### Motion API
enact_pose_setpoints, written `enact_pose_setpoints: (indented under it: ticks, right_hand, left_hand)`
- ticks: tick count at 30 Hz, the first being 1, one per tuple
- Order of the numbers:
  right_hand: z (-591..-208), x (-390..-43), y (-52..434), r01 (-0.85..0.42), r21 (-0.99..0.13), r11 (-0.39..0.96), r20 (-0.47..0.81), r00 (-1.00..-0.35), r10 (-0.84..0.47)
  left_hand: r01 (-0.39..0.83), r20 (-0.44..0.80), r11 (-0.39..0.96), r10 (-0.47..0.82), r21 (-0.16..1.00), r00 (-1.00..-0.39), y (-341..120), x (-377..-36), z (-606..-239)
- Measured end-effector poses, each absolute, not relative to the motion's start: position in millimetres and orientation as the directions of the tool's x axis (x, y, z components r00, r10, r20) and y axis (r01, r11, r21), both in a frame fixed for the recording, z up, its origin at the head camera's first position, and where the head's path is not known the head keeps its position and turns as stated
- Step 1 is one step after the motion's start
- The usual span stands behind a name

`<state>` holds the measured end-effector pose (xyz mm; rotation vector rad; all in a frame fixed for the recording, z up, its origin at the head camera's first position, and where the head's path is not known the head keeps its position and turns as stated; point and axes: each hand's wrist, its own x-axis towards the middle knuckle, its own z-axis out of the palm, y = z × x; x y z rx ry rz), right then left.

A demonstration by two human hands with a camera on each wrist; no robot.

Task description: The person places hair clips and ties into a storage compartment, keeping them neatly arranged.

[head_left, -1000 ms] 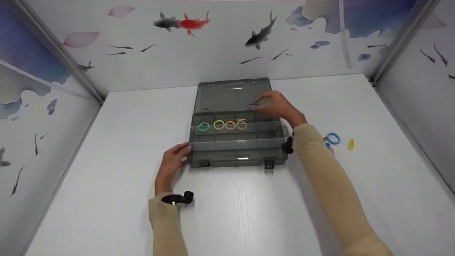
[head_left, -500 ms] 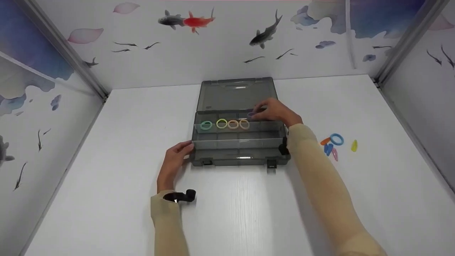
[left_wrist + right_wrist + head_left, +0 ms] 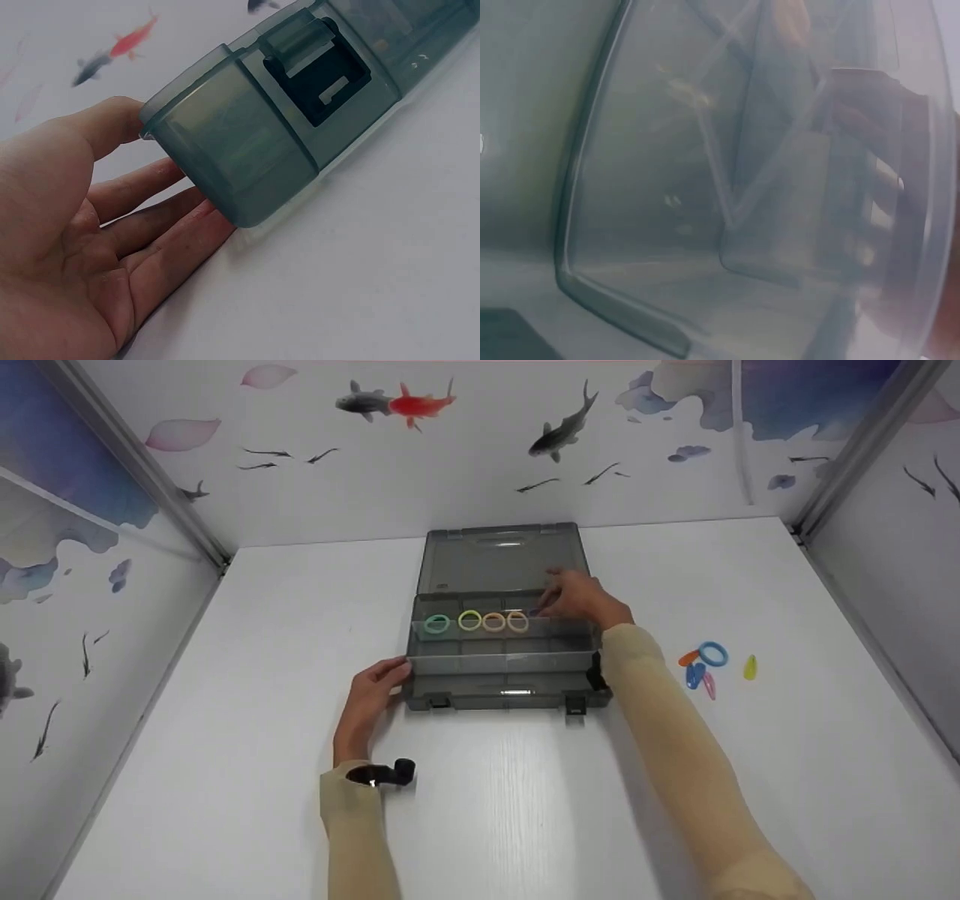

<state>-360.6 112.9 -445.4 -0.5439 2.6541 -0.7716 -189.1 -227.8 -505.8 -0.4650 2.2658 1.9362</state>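
Note:
A grey see-through storage box lies on the white table with its lid laid back. My left hand holds the box's left front corner; in the left wrist view, the thumb sits at the rim and the fingers lie against the lower wall. In the back compartment, my right hand pinches a purple hair tie, mostly hidden by the fingers. To its left, a row holds a green hair tie, a yellow one and two peach ones. The right wrist view shows mostly clear box walls.
Right of the box lie a blue hair tie, an orange hair clip, blue clips, a pink clip and a yellow clip. Two clear dividers split the box lengthwise. Printed walls enclose the table.
My right hand has come down from over the lid into the back compartment with the purple hair tie. My left hand keeps its place on the box. The view has shifted slightly.

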Motion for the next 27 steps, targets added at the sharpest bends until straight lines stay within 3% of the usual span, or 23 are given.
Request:
enact_pose_setpoints:
  ticks: [13, 21, 27]
  right_hand:
    - [-438.5, -365.8, 112.0, -0.241, -0.534, 0.81, -0.317, -0.831, -0.457]
    - [-412.0, -356.8, 128.7, -0.35, -0.589, 0.728, -0.225, -0.794, -0.564]
    - [-392.3, -332.1, 152.0, -0.365, -0.656, 0.661, -0.113, -0.818, -0.564]
  left_hand:
    - [-0.296, -0.277, 0.126, -0.15, 0.947, -0.949, -227.7, -189.5, -507.3]
    - [-0.297, -0.277, 0.138, -0.15, 0.945, -0.949, -228.3, -191.1, -506.7]
    - [-0.322, -0.302, 0.143, -0.145, 0.936, -0.942, -230.5, -190.2, -506.0]
